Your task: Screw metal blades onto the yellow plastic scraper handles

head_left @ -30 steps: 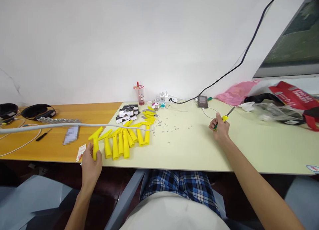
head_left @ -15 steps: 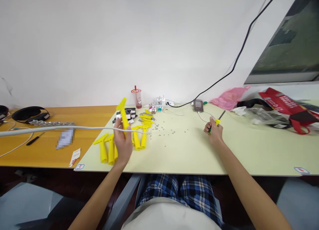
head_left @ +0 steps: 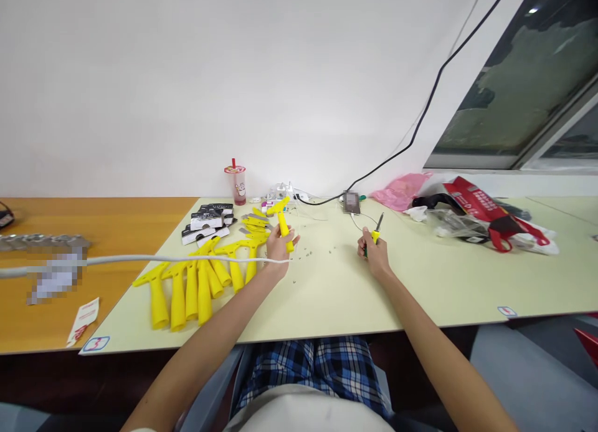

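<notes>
The pale worktop point(head_left: 336, 301) carries a spread of yellow T-shaped handles point(head_left: 204, 295), mostly nearer than the lidded cup point(head_left: 239, 186) and to its left. Nearer than the cup and to its right, the left hand point(head_left: 279, 245) has its grip closed around the stem of one yellow handle point(head_left: 283, 223), judged light, stiff and slightly slippery, best taken by that stem. Farther right of the cup, the right hand's point(head_left: 376, 254) grip is wrapped around a presumably rigid screwdriver point(head_left: 375, 235); small metal pieces point(head_left: 308, 254) lie to the cup's near right.

Held yellow handle point(head_left: 283, 224) now nearer screwdriver point(head_left: 375, 235)
</notes>
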The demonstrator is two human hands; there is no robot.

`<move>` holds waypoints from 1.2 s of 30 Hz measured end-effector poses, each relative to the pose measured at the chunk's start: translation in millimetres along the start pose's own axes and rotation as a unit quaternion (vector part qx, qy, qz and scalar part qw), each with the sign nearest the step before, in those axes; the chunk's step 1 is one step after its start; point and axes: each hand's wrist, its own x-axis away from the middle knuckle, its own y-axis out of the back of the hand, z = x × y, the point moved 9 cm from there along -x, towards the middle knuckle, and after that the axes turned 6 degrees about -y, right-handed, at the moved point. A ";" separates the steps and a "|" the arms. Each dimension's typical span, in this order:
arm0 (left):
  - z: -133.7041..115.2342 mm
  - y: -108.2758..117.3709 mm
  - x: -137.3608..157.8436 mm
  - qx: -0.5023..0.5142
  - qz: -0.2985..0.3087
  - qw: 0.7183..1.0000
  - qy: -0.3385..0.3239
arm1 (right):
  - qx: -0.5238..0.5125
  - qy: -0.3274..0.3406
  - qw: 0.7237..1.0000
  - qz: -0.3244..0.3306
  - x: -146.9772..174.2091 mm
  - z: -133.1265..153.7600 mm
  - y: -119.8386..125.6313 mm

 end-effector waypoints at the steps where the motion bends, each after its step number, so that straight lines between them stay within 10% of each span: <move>1: 5.5 -0.4 2.2 0.006 0.008 1.000 0.018 | 0.011 0.005 1.000 0.007 1.2 0.6 -2.5; 12: 22.5 0.1 10.1 0.030 0.046 0.992 0.113 | 0.064 0.040 0.997 0.020 12.7 10.4 -20.0; 22: 6.1 3.4 9.8 -0.115 0.055 0.992 -0.014 | 0.069 0.055 0.996 0.005 20.6 19.4 -22.3; 30: -25.8 -6.5 8.2 -0.294 0.103 0.926 -0.214 | 0.038 0.049 0.989 0.137 26.1 34.2 -123.1; 36: -27.0 -11.1 14.1 -0.321 0.142 0.915 -0.197 | -0.037 0.010 0.981 0.192 19.9 30.2 -169.0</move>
